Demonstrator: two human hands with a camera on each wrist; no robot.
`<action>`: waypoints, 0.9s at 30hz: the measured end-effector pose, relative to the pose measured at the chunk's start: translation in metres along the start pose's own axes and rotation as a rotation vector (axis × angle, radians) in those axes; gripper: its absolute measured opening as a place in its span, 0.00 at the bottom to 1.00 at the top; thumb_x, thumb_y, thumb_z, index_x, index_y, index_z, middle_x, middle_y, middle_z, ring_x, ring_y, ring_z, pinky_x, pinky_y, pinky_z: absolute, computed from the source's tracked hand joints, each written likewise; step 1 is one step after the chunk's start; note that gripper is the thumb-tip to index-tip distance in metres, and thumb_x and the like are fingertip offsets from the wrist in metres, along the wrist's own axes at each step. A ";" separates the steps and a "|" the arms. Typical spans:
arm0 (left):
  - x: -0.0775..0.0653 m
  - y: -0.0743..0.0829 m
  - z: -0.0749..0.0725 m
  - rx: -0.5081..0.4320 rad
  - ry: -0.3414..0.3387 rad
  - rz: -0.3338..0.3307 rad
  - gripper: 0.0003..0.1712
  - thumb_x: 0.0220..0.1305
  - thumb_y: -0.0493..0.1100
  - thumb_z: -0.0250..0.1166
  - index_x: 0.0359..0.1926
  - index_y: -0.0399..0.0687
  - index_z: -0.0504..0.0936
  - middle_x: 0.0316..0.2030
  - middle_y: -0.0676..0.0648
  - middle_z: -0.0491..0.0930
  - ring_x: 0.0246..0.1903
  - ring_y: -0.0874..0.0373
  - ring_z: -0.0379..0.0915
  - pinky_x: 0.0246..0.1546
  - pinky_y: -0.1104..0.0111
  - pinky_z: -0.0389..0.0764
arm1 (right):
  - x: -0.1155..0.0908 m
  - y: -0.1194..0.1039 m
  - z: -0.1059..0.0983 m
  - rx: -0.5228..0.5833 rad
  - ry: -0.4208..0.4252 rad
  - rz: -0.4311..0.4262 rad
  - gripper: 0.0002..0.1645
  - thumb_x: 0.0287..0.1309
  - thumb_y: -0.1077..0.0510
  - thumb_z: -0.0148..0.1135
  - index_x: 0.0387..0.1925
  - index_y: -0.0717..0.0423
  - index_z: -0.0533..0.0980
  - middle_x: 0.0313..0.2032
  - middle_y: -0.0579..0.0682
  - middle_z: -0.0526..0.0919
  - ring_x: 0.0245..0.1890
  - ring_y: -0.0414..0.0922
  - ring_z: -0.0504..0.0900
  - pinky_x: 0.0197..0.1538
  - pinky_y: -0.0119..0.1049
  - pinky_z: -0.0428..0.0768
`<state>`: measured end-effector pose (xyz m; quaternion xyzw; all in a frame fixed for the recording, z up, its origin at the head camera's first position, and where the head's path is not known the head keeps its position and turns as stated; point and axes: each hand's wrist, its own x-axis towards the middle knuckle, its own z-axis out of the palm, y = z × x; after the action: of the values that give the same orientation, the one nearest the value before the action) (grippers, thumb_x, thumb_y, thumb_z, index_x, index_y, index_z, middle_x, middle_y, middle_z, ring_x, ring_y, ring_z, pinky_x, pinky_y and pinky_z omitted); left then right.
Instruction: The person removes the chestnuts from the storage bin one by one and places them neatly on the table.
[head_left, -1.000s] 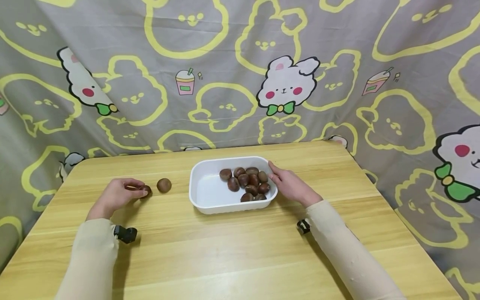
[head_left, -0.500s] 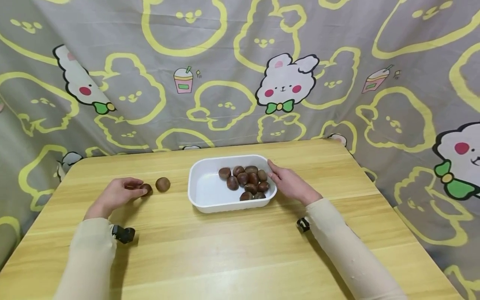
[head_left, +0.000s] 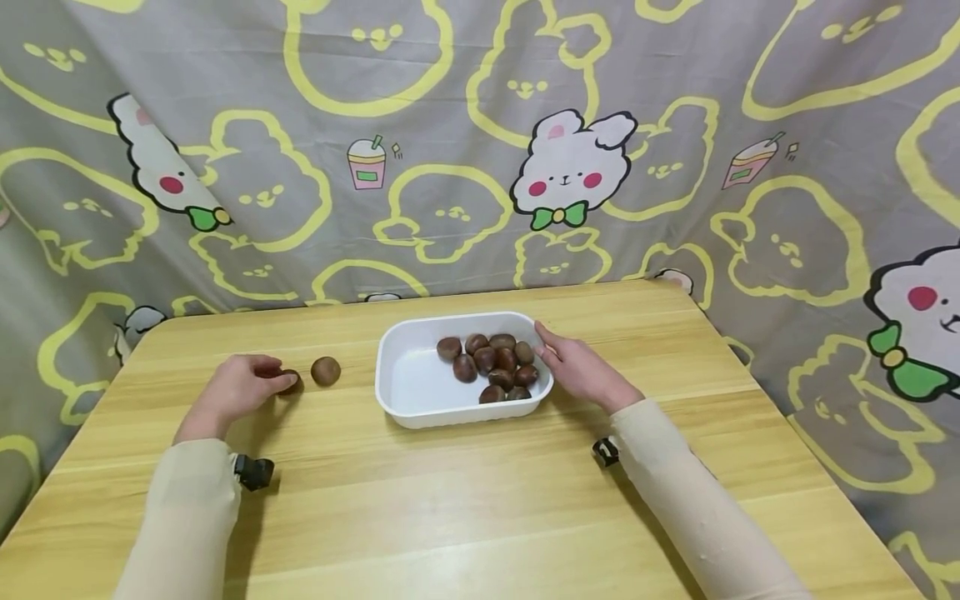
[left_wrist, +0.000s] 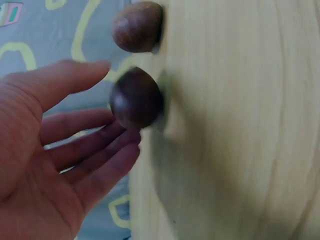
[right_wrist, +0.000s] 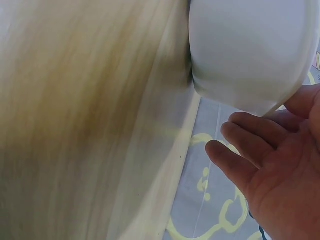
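My left hand (head_left: 238, 387) is at a brown chestnut (head_left: 290, 382) on the table. In the left wrist view, the fingertips meet or nearly meet this chestnut (left_wrist: 136, 98) from behind, while the thumb stands off from it with a small gap. Just beyond lies a second chestnut (head_left: 326, 371). A white plastic tray (head_left: 416, 408) holds several chestnuts (head_left: 485, 359), gathered toward its right side. With thumb and index finger, my right hand (head_left: 581, 371) holds the tray's right rim; its other fingers (right_wrist: 232, 162) extend loosely beside the wall in the right wrist view.
The wooden table (head_left: 450, 508) carries the tray near its far middle. Behind it and along the right hangs a grey curtain (head_left: 450, 100) with yellow outlines and cartoon rabbits. A small black camera (head_left: 253, 472) sits at the left sleeve, another black device (head_left: 605, 452) at the right.
My left hand has shifted slightly around the chestnut, which has barely moved. The right hand and the tray stay where they were.
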<state>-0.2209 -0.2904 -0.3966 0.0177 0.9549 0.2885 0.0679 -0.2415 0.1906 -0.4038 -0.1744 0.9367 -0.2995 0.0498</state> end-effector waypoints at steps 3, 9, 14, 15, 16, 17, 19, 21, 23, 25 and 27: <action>-0.003 0.010 -0.002 -0.078 0.118 0.001 0.35 0.60 0.59 0.55 0.55 0.33 0.70 0.47 0.33 0.73 0.47 0.40 0.67 0.43 0.51 0.69 | 0.001 0.001 0.001 0.003 0.002 -0.002 0.30 0.67 0.50 0.41 0.67 0.51 0.49 0.60 0.58 0.63 0.55 0.48 0.67 0.57 0.46 0.64; -0.002 0.047 0.004 -0.332 0.320 0.056 0.27 0.56 0.60 0.58 0.49 0.48 0.78 0.44 0.47 0.77 0.43 0.58 0.71 0.39 0.71 0.70 | 0.001 0.002 0.002 0.004 -0.006 0.016 0.31 0.67 0.48 0.40 0.68 0.48 0.47 0.61 0.56 0.60 0.58 0.49 0.63 0.59 0.45 0.61; 0.009 0.083 0.013 -0.399 0.273 0.183 0.22 0.55 0.56 0.62 0.47 0.50 0.78 0.42 0.51 0.78 0.43 0.63 0.70 0.46 0.67 0.70 | -0.001 0.001 0.001 0.008 0.001 0.015 0.31 0.67 0.49 0.41 0.68 0.48 0.48 0.62 0.56 0.60 0.58 0.49 0.63 0.59 0.45 0.61; 0.012 0.091 0.016 -0.404 0.258 0.213 0.20 0.55 0.54 0.63 0.46 0.50 0.79 0.41 0.50 0.78 0.42 0.62 0.71 0.47 0.65 0.70 | -0.001 0.001 0.000 0.008 0.001 0.015 0.31 0.67 0.49 0.40 0.68 0.48 0.47 0.62 0.56 0.59 0.59 0.49 0.63 0.59 0.45 0.61; 0.015 0.099 0.019 -0.418 0.236 0.240 0.18 0.56 0.52 0.63 0.46 0.49 0.79 0.41 0.49 0.78 0.43 0.61 0.72 0.47 0.64 0.71 | -0.001 0.001 0.000 0.008 0.001 0.015 0.31 0.67 0.49 0.41 0.68 0.49 0.48 0.62 0.56 0.59 0.59 0.49 0.63 0.59 0.45 0.60; 0.018 0.106 0.023 -0.430 0.212 0.265 0.18 0.55 0.50 0.64 0.45 0.48 0.79 0.42 0.49 0.78 0.43 0.60 0.72 0.47 0.64 0.72 | -0.001 0.001 -0.001 0.006 0.003 0.017 0.31 0.67 0.49 0.41 0.68 0.49 0.48 0.62 0.56 0.60 0.59 0.49 0.63 0.59 0.45 0.61; 0.022 0.118 0.033 -0.446 0.165 0.312 0.17 0.55 0.47 0.65 0.45 0.46 0.79 0.42 0.47 0.78 0.42 0.59 0.72 0.45 0.64 0.73 | -0.002 0.002 -0.001 0.005 0.004 0.018 0.31 0.67 0.49 0.40 0.68 0.48 0.48 0.62 0.55 0.60 0.58 0.49 0.63 0.59 0.45 0.61; 0.023 0.129 0.043 -0.457 0.111 0.342 0.17 0.55 0.46 0.65 0.45 0.46 0.79 0.43 0.47 0.77 0.43 0.58 0.72 0.44 0.66 0.74 | -0.002 0.002 -0.001 0.006 0.004 0.021 0.31 0.67 0.49 0.40 0.68 0.48 0.48 0.62 0.55 0.59 0.59 0.49 0.63 0.59 0.45 0.61; 0.023 0.138 0.053 -0.474 0.060 0.371 0.17 0.55 0.47 0.65 0.45 0.45 0.79 0.43 0.47 0.77 0.43 0.56 0.73 0.43 0.68 0.74 | -0.001 0.002 -0.001 0.008 0.002 0.023 0.31 0.67 0.48 0.40 0.68 0.47 0.48 0.62 0.55 0.60 0.59 0.49 0.63 0.59 0.45 0.61; 0.022 0.145 0.062 -0.486 0.017 0.394 0.17 0.56 0.47 0.64 0.45 0.46 0.79 0.44 0.48 0.76 0.43 0.54 0.73 0.43 0.69 0.75 | -0.001 0.001 0.000 0.012 -0.002 0.023 0.31 0.67 0.48 0.40 0.68 0.46 0.47 0.62 0.54 0.59 0.59 0.49 0.62 0.59 0.45 0.60; 0.021 0.151 0.070 -0.496 -0.010 0.415 0.16 0.55 0.45 0.65 0.45 0.46 0.79 0.44 0.48 0.76 0.43 0.52 0.74 0.43 0.69 0.75 | 0.000 0.002 0.000 0.011 -0.004 0.024 0.31 0.67 0.48 0.40 0.68 0.46 0.47 0.62 0.54 0.59 0.60 0.49 0.61 0.60 0.45 0.59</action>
<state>-0.2330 -0.1242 -0.3735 0.1963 0.8313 0.5198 0.0147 -0.2420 0.1915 -0.4049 -0.1634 0.9370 -0.3035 0.0565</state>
